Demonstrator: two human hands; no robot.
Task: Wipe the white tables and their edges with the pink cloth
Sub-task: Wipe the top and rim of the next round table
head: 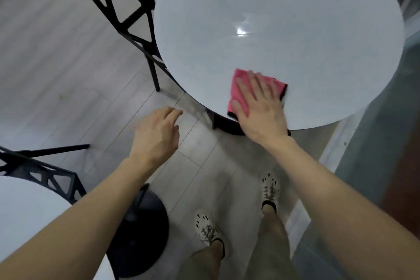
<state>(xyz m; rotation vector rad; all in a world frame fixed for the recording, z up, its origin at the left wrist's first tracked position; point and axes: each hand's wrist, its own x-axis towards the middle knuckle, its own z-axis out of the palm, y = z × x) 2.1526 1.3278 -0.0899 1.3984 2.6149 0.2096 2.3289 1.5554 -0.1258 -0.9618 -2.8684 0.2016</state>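
Note:
A round white table (284, 18) fills the upper right of the head view. A folded pink cloth (238, 88) lies flat near the table's front edge. My right hand (259, 107) presses on the cloth with straight, spread fingers and covers most of it. My left hand (156, 134) hovers over the floor to the left of the table, off the tabletop, its fingers loosely curled and holding nothing. A second white table (25, 209) shows at the lower left corner.
A black geometric-frame chair (122, 4) stands against the round table's left side. Another black chair (45, 175) sits beside the lower-left table, whose black round base (145, 232) is on the grey plank floor. My feet (270, 188) stand just below the table's front edge.

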